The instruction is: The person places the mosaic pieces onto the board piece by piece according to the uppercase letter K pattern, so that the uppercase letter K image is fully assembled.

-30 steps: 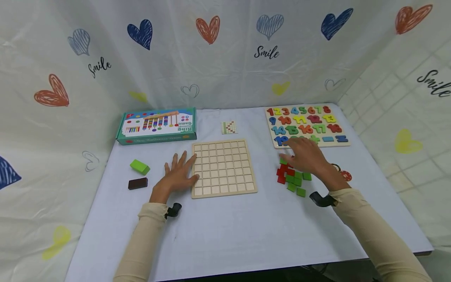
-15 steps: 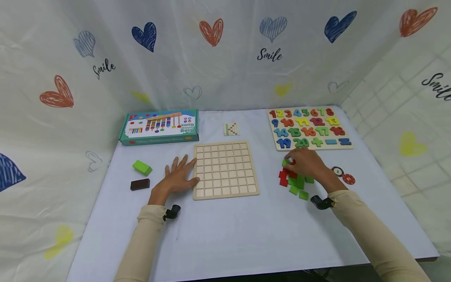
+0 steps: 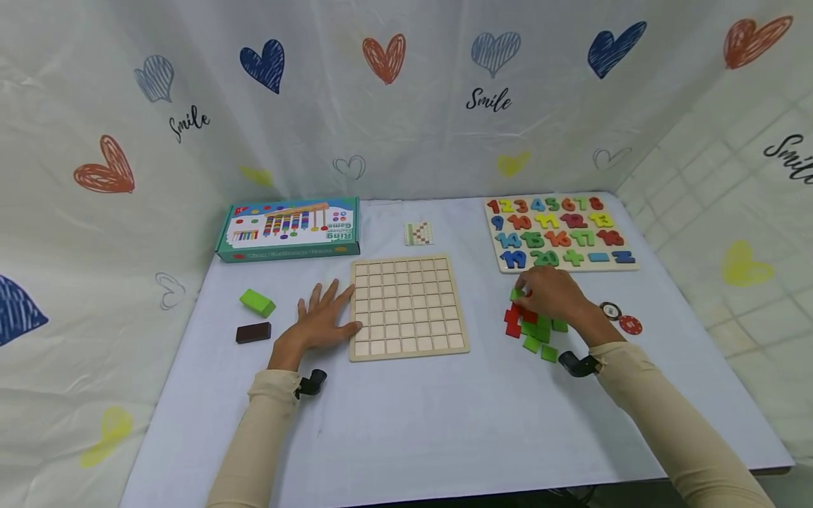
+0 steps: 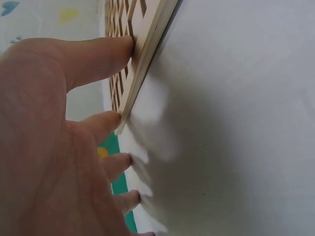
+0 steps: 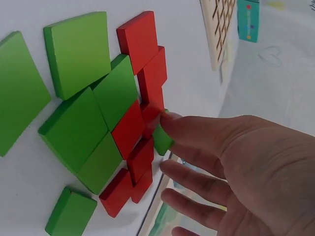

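My left hand lies with fingers spread at the left edge of a wooden grid board. Its thumb and index fingertip touch the board's frame in the left wrist view, while the other fingertips reach down to the tabletop. On the right, my right hand is over a loose pile of square tiles. Between its thumb and index finger it pinches a green tile at the pile's far edge. Several red tiles and green tiles lie flat beside and partly under one another.
Behind the right hand lies a number puzzle board. A small pattern card is beyond the grid board. A boxed game, a green block and a dark brown block stand left. Two round chips lie near the right wrist.
My right hand has come down and back toward the tiles from near the puzzle board, and its fingers have closed on a green tile. The left hand stays at the board.
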A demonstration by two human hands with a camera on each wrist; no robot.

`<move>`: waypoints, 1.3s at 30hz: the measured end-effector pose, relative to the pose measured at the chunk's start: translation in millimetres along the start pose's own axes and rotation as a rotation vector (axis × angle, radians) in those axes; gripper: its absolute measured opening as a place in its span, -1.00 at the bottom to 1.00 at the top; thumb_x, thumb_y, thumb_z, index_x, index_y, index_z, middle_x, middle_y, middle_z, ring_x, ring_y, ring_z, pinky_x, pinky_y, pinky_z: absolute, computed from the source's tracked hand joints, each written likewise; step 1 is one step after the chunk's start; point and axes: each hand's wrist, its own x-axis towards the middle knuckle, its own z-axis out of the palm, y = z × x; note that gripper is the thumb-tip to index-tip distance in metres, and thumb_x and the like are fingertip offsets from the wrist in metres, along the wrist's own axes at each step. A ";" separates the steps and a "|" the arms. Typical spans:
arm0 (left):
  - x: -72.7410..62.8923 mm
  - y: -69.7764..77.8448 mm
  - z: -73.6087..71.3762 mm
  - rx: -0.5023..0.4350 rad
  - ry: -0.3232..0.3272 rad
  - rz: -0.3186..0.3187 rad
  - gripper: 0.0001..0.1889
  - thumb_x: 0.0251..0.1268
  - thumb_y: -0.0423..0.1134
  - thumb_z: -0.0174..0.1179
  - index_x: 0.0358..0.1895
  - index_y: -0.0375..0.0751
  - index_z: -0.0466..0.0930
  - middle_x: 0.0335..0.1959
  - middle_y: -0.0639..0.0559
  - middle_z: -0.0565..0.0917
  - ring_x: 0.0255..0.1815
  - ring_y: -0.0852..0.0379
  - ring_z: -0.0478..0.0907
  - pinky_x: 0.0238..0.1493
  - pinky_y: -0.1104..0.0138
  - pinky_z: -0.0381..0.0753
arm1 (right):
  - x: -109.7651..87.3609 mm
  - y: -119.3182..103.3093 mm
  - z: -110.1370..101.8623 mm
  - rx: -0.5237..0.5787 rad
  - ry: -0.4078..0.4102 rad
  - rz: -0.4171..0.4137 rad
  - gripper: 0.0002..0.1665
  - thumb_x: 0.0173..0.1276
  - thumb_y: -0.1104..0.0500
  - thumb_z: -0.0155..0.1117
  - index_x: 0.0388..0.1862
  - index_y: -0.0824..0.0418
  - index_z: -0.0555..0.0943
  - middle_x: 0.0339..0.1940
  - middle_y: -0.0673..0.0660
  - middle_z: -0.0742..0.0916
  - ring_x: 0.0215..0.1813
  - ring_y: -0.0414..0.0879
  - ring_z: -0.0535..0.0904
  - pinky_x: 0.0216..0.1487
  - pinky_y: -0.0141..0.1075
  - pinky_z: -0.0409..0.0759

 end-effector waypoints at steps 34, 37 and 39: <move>-0.8 -0.8 -5.8 0.009 -0.041 0.002 -0.09 0.55 0.15 0.13 0.78 0.01 -0.12 0.79 -0.23 -0.28 0.74 -0.40 -0.54 0.54 -0.48 -0.51 | 44.0 -100.4 -16.0 0.267 0.067 -0.181 -0.83 0.45 0.31 0.42 -0.02 0.33 0.75 -0.14 0.19 0.81 -0.12 0.02 0.68 -0.09 -0.16 0.73; -1.2 0.3 -6.3 0.005 -0.041 0.003 -0.10 0.56 0.15 0.13 0.78 0.01 -0.11 0.79 -0.23 -0.29 0.74 -0.40 -0.54 0.54 -0.47 -0.50 | 56.9 -117.1 -14.1 0.281 0.083 -0.222 -0.85 0.45 0.29 0.44 -0.05 0.30 0.77 -0.16 0.15 0.81 -0.12 0.01 0.69 -0.09 -0.17 0.73; -1.6 1.2 -6.3 0.004 -0.040 0.002 -0.10 0.56 0.14 0.13 0.78 0.00 -0.11 0.79 -0.23 -0.28 0.74 -0.39 -0.54 0.54 -0.48 -0.50 | 64.8 -128.4 -11.8 0.289 0.091 -0.248 -0.85 0.45 0.28 0.45 -0.05 0.29 0.79 -0.16 0.14 0.82 -0.11 0.00 0.70 -0.08 -0.16 0.73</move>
